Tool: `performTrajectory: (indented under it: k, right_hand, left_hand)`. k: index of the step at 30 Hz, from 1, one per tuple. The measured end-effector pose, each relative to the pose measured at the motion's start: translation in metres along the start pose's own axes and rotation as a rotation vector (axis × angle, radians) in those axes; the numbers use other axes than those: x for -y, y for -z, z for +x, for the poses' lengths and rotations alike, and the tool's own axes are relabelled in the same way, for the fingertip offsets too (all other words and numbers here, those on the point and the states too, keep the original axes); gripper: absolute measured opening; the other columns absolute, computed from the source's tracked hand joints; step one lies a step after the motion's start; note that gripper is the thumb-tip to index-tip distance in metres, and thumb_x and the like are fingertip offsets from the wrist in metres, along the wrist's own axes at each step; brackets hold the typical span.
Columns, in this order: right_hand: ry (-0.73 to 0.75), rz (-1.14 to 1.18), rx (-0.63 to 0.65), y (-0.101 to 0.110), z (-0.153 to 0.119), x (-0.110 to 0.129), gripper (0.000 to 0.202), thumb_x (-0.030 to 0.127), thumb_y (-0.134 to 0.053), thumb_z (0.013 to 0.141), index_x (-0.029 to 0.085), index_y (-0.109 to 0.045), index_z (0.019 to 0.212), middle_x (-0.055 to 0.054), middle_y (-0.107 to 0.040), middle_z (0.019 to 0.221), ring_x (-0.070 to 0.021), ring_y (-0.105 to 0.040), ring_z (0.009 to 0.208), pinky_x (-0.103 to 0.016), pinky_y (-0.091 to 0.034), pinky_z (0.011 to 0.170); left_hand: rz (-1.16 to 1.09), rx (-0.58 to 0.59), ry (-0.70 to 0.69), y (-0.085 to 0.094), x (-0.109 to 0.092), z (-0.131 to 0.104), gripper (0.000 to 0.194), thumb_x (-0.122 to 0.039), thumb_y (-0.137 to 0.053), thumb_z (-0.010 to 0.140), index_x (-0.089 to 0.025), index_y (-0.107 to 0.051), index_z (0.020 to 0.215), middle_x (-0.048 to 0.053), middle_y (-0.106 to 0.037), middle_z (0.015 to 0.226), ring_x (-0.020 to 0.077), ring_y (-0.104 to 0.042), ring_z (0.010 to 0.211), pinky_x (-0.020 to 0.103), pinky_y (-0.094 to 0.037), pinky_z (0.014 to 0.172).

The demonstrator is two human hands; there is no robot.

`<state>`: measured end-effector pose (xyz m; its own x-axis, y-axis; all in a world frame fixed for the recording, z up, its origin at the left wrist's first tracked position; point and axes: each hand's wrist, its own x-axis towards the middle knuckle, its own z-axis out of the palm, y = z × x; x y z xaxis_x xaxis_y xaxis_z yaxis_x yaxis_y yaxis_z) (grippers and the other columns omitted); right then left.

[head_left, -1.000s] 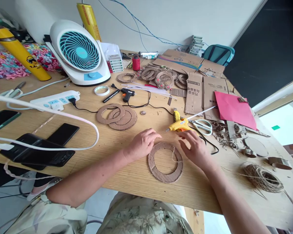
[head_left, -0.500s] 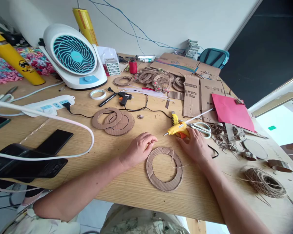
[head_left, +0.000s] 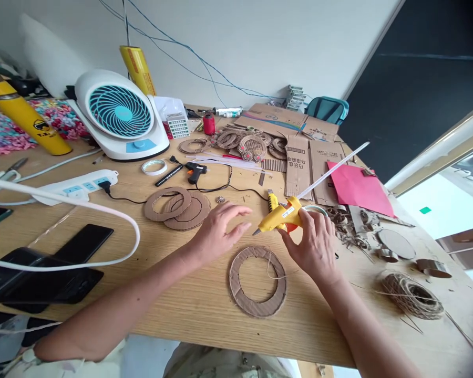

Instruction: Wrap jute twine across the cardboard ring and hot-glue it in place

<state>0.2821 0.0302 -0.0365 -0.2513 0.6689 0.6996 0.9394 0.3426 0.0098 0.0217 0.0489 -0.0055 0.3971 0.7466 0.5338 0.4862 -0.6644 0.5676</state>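
My right hand [head_left: 314, 242] is wrapped round the handle of a yellow hot glue gun [head_left: 279, 216], raised off the table with its nozzle pointing left and down. A long white glue stick [head_left: 333, 170] sticks out of its back. My left hand [head_left: 223, 231] hovers left of the nozzle, fingers apart and holding nothing. Below both hands lies a cardboard ring [head_left: 238, 291] with a thin loose string [head_left: 268, 268] across its upper right edge. Behind the glue gun rests a yellow utility knife [head_left: 273, 200]; scissors [head_left: 316, 209] are partly hidden by my hand.
Two cardboard pieces, a ring [head_left: 153, 202] and a marked disc [head_left: 195, 210], overlap at left. A black glue gun [head_left: 196, 171] lies behind them. A fan [head_left: 120, 113] and power strip [head_left: 76, 186] stand left. Twine [head_left: 412, 295], pink paper [head_left: 358, 189] and cardboard scraps lie right.
My right hand has lifted the yellow glue gun off the table, tilting its glue stick up. My left hand has opened its fingers wider. The whole view has shifted slightly.
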Motion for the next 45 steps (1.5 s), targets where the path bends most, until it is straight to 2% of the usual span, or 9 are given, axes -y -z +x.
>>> performTrajectory:
  k: [5, 15, 21, 26, 30, 34, 38, 42, 45]
  right_hand:
    - [0.022, -0.015, -0.094, 0.011, -0.003, 0.007, 0.059, 0.042, -0.065, 0.088, 0.019, -0.044, 0.139, -0.016, -0.059, 0.108, -0.0310, -0.052, 0.095, -0.047, -0.038, 0.084]
    - [0.110, -0.140, -0.257, 0.025, -0.005, 0.013, 0.057, 0.043, -0.071, 0.086, 0.018, -0.048, 0.132, -0.012, -0.061, 0.101, -0.0249, -0.054, 0.087, -0.040, -0.040, 0.079]
    - [0.098, 0.038, -0.118, 0.024, -0.003, 0.010, 0.056, 0.040, -0.067, 0.091, 0.016, -0.046, 0.137, -0.012, -0.065, 0.105, -0.0258, -0.057, 0.089, -0.042, -0.042, 0.082]
    - [0.077, 0.385, 0.007, 0.015, -0.005, 0.004, 0.030, 0.025, -0.060, 0.095, 0.020, -0.052, 0.124, -0.008, -0.065, 0.103, -0.0230, -0.057, 0.090, -0.039, -0.045, 0.080]
    - [0.020, 0.605, 0.022, 0.010, -0.008, 0.007, 0.017, 0.020, -0.058, 0.096, 0.021, -0.054, 0.112, -0.006, -0.062, 0.099, -0.0198, -0.058, 0.090, -0.034, -0.049, 0.077]
    - [-0.020, 0.624, -0.004, 0.009, -0.010, 0.010, 0.015, 0.023, -0.054, 0.097, 0.022, -0.055, 0.112, -0.005, -0.063, 0.097, -0.0186, -0.061, 0.086, -0.033, -0.050, 0.074]
    - [-0.050, 0.629, -0.012, 0.008, -0.011, 0.012, 0.011, 0.026, -0.055, 0.097, 0.022, -0.058, 0.106, -0.005, -0.064, 0.094, -0.0183, -0.061, 0.084, -0.032, -0.049, 0.072]
    - [-0.126, 0.614, -0.041, 0.009, -0.012, 0.014, 0.007, 0.027, -0.054, 0.097, 0.021, -0.057, 0.095, -0.002, -0.059, 0.081, -0.0148, -0.054, 0.071, -0.028, -0.045, 0.064]
    - [-0.182, 0.607, -0.058, 0.012, -0.012, 0.015, 0.010, 0.028, -0.053, 0.098, 0.020, -0.057, 0.103, -0.001, -0.058, 0.080, -0.0136, -0.051, 0.067, -0.028, -0.043, 0.061]
  left_hand:
    - [-0.016, 0.106, -0.107, -0.003, -0.032, 0.030, 0.033, -0.040, -0.075, 0.086, -0.017, -0.067, 0.109, 0.006, -0.073, 0.105, 0.0216, -0.066, 0.098, 0.036, -0.049, 0.089]
    - [0.051, 0.033, -0.182, -0.010, -0.053, 0.031, 0.016, -0.027, -0.073, 0.087, -0.018, -0.065, 0.097, 0.001, -0.070, 0.089, 0.0168, -0.062, 0.085, 0.033, -0.043, 0.083]
    - [0.246, 0.054, -0.226, -0.004, -0.056, 0.029, 0.012, -0.026, -0.063, 0.093, -0.021, -0.064, 0.104, 0.001, -0.070, 0.095, 0.0188, -0.061, 0.093, 0.041, -0.035, 0.098]
    - [0.430, 0.041, -0.273, 0.003, -0.059, 0.029, 0.013, -0.029, -0.058, 0.097, -0.024, -0.065, 0.107, 0.001, -0.070, 0.098, 0.0224, -0.059, 0.101, 0.048, -0.026, 0.106]
    - [0.481, 0.034, -0.309, 0.004, -0.065, 0.029, 0.015, -0.028, -0.059, 0.097, -0.024, -0.064, 0.111, 0.000, -0.072, 0.101, 0.0221, -0.059, 0.104, 0.049, -0.021, 0.110]
    - [0.441, 0.004, -0.327, 0.003, -0.074, 0.034, 0.026, -0.031, -0.060, 0.097, -0.024, -0.062, 0.122, 0.002, -0.071, 0.115, 0.0229, -0.058, 0.110, 0.050, -0.021, 0.112]
    - [0.447, -0.126, -0.353, 0.010, -0.089, 0.040, 0.025, -0.035, -0.064, 0.094, -0.026, -0.066, 0.118, 0.005, -0.068, 0.120, 0.0256, -0.057, 0.113, 0.051, -0.026, 0.110]
    - [0.316, -0.298, -0.360, 0.010, -0.099, 0.028, 0.012, -0.017, -0.067, 0.091, -0.025, -0.070, 0.100, 0.000, -0.071, 0.087, 0.0179, -0.061, 0.086, 0.039, -0.040, 0.091]
    - [0.099, -0.159, -0.259, -0.008, -0.092, 0.011, 0.005, -0.017, -0.069, 0.091, -0.022, -0.069, 0.089, -0.004, -0.067, 0.072, 0.0124, -0.058, 0.069, 0.034, -0.041, 0.083]
